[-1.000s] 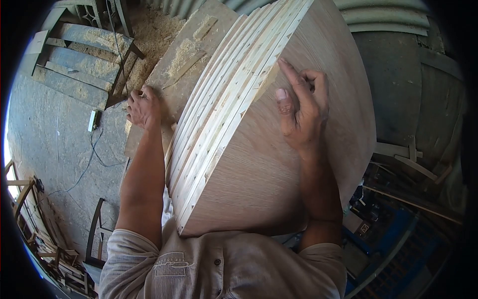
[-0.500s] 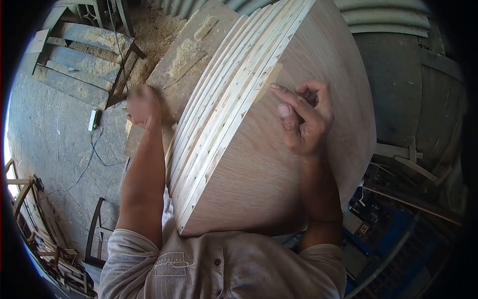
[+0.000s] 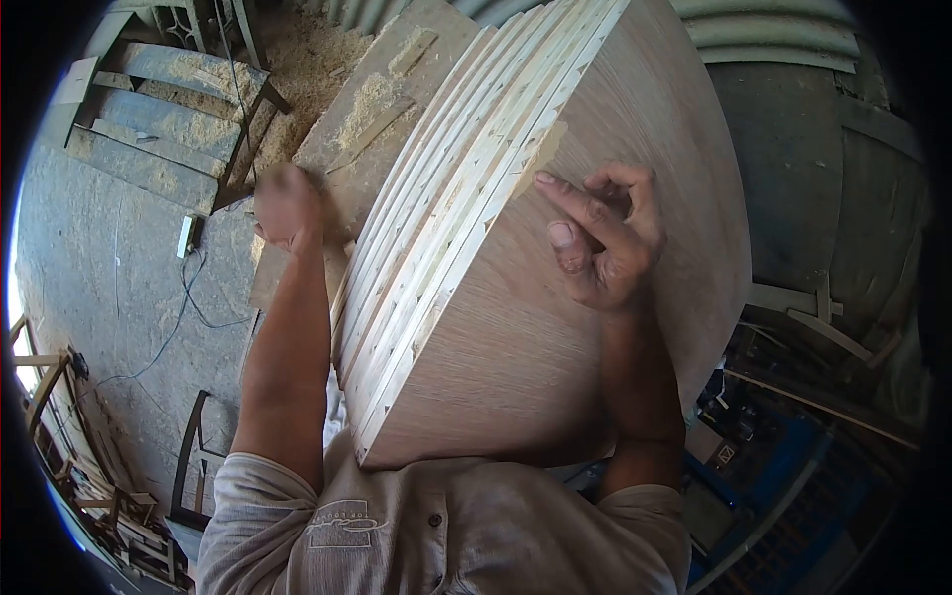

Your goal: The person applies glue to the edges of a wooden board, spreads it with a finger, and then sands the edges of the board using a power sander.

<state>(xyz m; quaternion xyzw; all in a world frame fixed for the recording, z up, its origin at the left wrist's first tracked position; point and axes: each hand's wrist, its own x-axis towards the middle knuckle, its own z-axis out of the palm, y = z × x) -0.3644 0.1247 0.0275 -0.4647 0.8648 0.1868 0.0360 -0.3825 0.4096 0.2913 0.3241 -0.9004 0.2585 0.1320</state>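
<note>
The right hand (image 3: pixel 603 238) lies against the broad veneered face of the nearest panel (image 3: pixel 555 327). Its forefinger is stretched out toward the panel's pale left edge, the thumb is up, and the other fingers are curled into the palm. It grips nothing; the hand rests on the wood rather than clasping it, in my judgement to probe the edge near a small light patch (image 3: pixel 540 154) just beyond the fingertip.

The left hand (image 3: pixel 288 206) is blurred. It sits at the far left side of the stack of panels (image 3: pixel 436 228), over a flat board strewn with sawdust (image 3: pixel 372 109). Whether it is closed on anything cannot be told (the blur hides the fingers).

The panels stand on edge, leaning together, with their near lower corner close against the person's shirt (image 3: pixel 436 526). Their pale framed edges face left and upward, so each layer shows as a separate strip. This arrangement appears to let the body and the two arms brace the stack from both sides while the edges remain open to inspection.

Further out to the left, the concrete floor (image 3: pixel 109 268) carries a trailing cable (image 3: pixel 183 307) and a small box-like item, with slatted wooden frames (image 3: pixel 149 119) at the far left. To the right, dark clutter and blue metalwork (image 3: pixel 793 476) lie below the panels, too dim to identify. Corrugated sheeting (image 3: pixel 754 35) shows at the far right.
</note>
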